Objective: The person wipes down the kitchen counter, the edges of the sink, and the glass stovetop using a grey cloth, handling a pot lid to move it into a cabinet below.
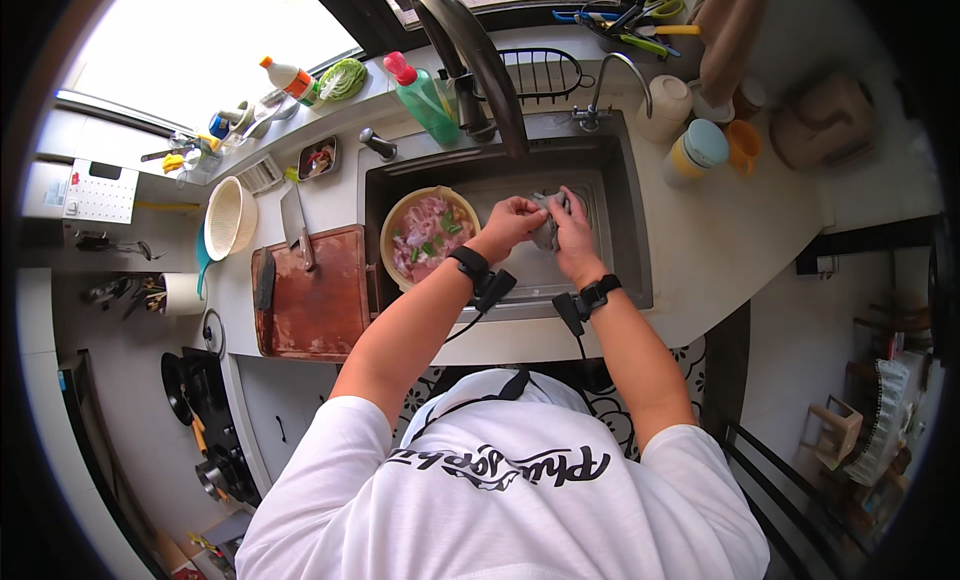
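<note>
Over the right half of a dark metal sink, a crumpled grey cloth is held between both hands. My left hand pinches the cloth's left edge, its fingers bunched together. On the other side, my right hand grips the same cloth with the fingers pointing towards the tap. To the left in the sink stands a round beige basin of raw pink meat mixed with green pieces. Each wrist wears a black strap with a small cabled device.
Left of the sink, a cleaver lies partly on a wooden cutting board, near a cream colander. A curved dark faucet arches over the sink, beside a green pump bottle. Cups and a lidded jar stand right.
</note>
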`<action>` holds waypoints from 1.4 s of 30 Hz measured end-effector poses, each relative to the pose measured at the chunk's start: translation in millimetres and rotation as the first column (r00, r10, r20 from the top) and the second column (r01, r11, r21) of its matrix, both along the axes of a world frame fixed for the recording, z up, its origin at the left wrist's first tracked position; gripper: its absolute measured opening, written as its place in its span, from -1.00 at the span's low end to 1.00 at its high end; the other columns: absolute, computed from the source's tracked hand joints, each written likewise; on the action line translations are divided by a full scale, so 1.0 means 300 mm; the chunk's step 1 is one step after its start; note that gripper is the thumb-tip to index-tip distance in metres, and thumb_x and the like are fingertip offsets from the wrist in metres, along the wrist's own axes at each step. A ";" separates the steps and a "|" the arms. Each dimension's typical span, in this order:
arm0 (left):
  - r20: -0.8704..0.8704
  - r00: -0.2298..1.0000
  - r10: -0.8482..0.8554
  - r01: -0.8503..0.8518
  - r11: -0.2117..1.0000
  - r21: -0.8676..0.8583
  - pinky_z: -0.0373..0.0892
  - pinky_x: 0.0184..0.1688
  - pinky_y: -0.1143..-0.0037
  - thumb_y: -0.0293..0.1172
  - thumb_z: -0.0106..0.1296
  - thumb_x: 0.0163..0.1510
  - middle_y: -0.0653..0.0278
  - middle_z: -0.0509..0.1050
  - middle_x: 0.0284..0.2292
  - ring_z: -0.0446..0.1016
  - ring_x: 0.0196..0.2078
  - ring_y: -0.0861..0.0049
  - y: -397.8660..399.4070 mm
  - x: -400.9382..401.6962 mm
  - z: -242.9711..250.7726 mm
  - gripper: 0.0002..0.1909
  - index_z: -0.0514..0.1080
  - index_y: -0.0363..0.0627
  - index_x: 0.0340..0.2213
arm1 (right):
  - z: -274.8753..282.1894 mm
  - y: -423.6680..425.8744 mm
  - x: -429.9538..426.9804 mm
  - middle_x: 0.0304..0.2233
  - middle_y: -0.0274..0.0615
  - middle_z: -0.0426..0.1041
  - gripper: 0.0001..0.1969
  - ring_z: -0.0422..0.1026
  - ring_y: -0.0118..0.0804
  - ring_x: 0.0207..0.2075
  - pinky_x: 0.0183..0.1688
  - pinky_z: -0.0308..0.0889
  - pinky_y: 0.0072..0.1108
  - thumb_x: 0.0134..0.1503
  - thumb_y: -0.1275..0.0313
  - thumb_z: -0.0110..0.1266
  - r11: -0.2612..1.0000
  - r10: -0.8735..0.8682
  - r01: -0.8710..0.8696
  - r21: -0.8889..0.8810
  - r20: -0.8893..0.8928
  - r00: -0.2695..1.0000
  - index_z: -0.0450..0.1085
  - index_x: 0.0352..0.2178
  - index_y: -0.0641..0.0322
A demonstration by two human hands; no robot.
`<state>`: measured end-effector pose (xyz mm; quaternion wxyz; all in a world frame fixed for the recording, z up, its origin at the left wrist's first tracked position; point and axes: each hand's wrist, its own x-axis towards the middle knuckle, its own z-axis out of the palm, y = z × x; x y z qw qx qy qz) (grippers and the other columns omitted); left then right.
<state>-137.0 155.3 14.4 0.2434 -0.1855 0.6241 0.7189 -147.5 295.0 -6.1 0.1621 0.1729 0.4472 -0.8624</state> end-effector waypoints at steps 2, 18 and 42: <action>-0.163 0.980 0.111 -0.148 0.961 -0.232 0.39 -0.29 0.55 -0.22 0.17 0.09 0.39 0.46 -0.33 0.41 -0.34 0.69 0.017 -0.005 -0.059 -0.67 0.35 -0.14 -0.22 | -0.026 -0.033 -0.010 -0.35 -0.34 0.43 -0.74 0.34 -0.53 -0.30 -0.16 0.28 -0.64 0.23 0.32 0.01 0.974 0.066 -0.010 0.225 -0.242 0.968 0.40 -0.17 0.32; 0.024 0.982 0.189 -0.185 0.975 -0.120 0.44 -0.48 0.57 -0.34 0.23 0.02 0.29 0.47 -0.48 0.46 -0.50 0.62 0.042 0.014 0.012 -0.72 0.40 -0.28 -0.36 | -0.006 0.036 -0.077 -0.45 0.11 0.49 -0.63 0.48 0.08 -0.33 -0.27 0.33 -0.31 0.23 0.21 -0.09 0.558 0.422 0.036 0.829 -0.321 0.848 0.42 -0.36 0.39; -0.560 0.802 -0.207 -0.193 0.797 -0.572 0.33 -0.10 0.45 -0.52 0.16 -0.05 0.37 0.45 -0.28 0.37 -0.22 0.45 -0.096 -0.034 -0.087 -0.78 0.42 -0.16 -0.31 | 0.224 0.106 -0.208 -0.22 -0.05 0.51 -0.64 0.49 -0.07 -0.15 -0.06 0.36 -0.41 -0.07 0.48 0.15 0.482 0.626 0.177 0.858 -0.479 0.616 0.47 -0.16 0.24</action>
